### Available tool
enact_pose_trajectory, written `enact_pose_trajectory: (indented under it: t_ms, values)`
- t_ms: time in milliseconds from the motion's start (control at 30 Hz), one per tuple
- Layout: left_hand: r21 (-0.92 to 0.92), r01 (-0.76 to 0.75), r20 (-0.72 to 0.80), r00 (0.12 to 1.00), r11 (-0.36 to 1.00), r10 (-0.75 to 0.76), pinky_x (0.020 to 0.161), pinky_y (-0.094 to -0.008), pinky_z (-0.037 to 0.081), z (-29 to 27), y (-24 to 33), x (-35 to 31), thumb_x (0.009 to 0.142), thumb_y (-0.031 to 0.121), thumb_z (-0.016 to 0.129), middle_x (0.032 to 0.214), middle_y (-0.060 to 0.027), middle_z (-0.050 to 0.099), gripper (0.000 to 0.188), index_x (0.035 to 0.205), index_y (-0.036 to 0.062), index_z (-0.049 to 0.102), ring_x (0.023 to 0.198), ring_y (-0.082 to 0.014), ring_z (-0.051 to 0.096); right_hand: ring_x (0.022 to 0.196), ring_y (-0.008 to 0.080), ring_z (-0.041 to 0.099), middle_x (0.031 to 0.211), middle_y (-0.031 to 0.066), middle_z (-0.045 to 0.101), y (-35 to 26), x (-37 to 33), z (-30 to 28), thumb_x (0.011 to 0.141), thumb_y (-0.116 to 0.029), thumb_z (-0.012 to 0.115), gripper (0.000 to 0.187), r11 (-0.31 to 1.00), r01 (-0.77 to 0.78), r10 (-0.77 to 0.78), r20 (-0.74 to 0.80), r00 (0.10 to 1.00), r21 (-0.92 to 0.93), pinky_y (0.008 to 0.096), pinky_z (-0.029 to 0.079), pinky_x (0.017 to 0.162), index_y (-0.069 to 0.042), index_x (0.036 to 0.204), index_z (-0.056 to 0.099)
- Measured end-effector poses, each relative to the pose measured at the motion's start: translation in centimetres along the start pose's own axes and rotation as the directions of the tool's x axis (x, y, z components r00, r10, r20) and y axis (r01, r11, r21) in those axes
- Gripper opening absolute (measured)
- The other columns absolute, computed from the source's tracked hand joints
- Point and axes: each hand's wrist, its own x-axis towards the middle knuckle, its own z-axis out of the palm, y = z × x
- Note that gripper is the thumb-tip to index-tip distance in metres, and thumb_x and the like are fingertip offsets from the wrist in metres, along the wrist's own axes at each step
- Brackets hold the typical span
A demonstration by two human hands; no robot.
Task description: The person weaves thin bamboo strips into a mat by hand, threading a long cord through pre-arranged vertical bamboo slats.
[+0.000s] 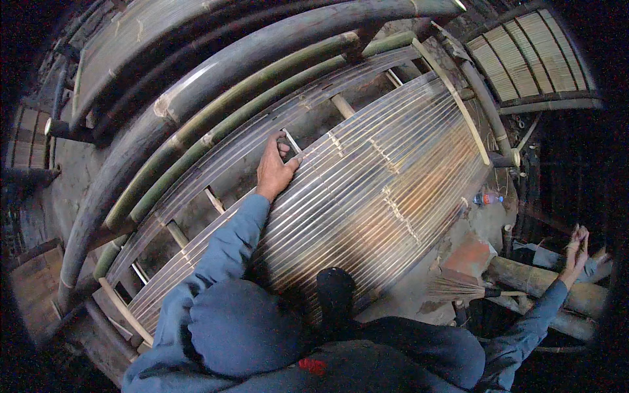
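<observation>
Long pale bamboo slats (367, 170), lashed side by side with rows of light ties, form a panel under and ahead of me. At its far edge, my left hand (275, 171) has its fingers bent and its thumb against the outermost slat, beside a pale crosspiece (291, 141). Far out to the right, my right hand (576, 251) is raised off the panel with the fingers pressed together. Anything in that pinch is too small to make out. My dark shoe (335, 295) rests on the slats near my knees.
Thick bamboo poles (216, 78) run beyond the panel. A curved bamboo strip (458, 98) crosses its right end. To the right lie a small plastic bottle (488, 198), a hand broom (452, 288) and large bamboo trunks (544, 281). Another slatted panel (527, 56) stands at the upper right.
</observation>
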Motion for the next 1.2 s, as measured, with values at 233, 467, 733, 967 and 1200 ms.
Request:
enact_pose_trajectory:
  t_ms: [233, 467, 733, 967, 1200]
  values:
    - [0.389, -0.496, -0.005, 0.842, 0.777, 0.54, 0.101, -0.0485, 0.043, -0.2, 3.0, -1.0, 0.079, 0.019, 0.078, 0.122, -0.0152, 0.059, 0.062, 0.135, 0.0118, 0.054, 0.116, -0.0359, 0.056, 0.06, 0.0024, 0.035, 0.076, -0.0076, 0.044, 4.9, -3.6, -3.4, 0.103, -0.021, 0.06, 0.031, 0.768, -0.112, -0.052, -0.235, 0.971, -0.631, 0.0223, 0.026, 0.05, -0.008, 0.131, 0.062]
    - [0.222, -0.512, 0.278, 0.849, 0.83, 0.45, 0.074, -0.0512, 0.048, 6.6, 5.6, -3.1, 0.095, 0.034, 0.068, 0.065, -0.0189, 0.064, 0.038, 0.071, 0.0046, 0.067, 0.063, -0.041, 0.058, 0.055, -0.0002, 0.033, 0.074, -0.0086, 0.052, 5.1, -6.6, -3.8, 0.103, -0.026, 0.062, 0.015, -0.097, 0.448, -0.322, 0.454, 0.831, -0.889, 0.0215, 0.022, 0.048, -0.012, 0.104, 0.067]
    - [0.022, -0.6, 0.287, 0.77, 0.8, 0.57, 0.085, -0.0495, 0.046, 5.8, 7.4, -1.8, 0.093, 0.03, 0.069, 0.106, -0.0204, 0.068, 0.03, 0.107, 0.0036, 0.068, 0.1, -0.0392, 0.062, 0.097, 0.0276, 0.065, 0.105, 0.0117, 0.071, 21.0, -5.7, -3.9, 0.098, -0.018, 0.061, 0.026, -0.086, 0.071, 0.125, 0.06, 0.99, -0.994, 0.0406, 0.05, 0.09, -0.003, 0.118, 0.069]
    - [0.124, -0.417, 0.292, 0.883, 0.9, 0.368, 0.086, -0.0472, 0.051, -6.5, 6.7, -9.4, 0.091, 0.016, 0.066, 0.105, -0.0199, 0.066, 0.025, 0.112, 0.003, 0.066, 0.1, -0.0392, 0.064, 0.099, 0.0387, 0.061, 0.104, 0.0204, 0.067, 37.3, -21.7, 24.3, 0.086, -0.013, 0.07, 0.021, 0.402, 0.48, -0.087, 0.49, 0.868, -0.78, 0.0468, 0.048, 0.091, -0.001, 0.103, 0.071]
    - [-0.266, 0.207, 0.942, 0.261, 0.941, 0.209, 0.089, -0.0391, 0.052, -10.0, -2.9, -25.2, 0.096, 0.019, 0.067, 0.106, -0.0136, 0.072, 0.022, 0.107, 0.0005, 0.067, 0.1, -0.0254, 0.067, 0.095, 0.0363, 0.058, 0.098, 0.017, 0.064, 44.7, -32.9, 47.9, 0.088, -0.01, 0.07, 0.016, 0.658, 0.622, 0.054, 0.851, 0.523, -0.424, 0.0455, 0.045, 0.087, 0.0, 0.101, 0.067]
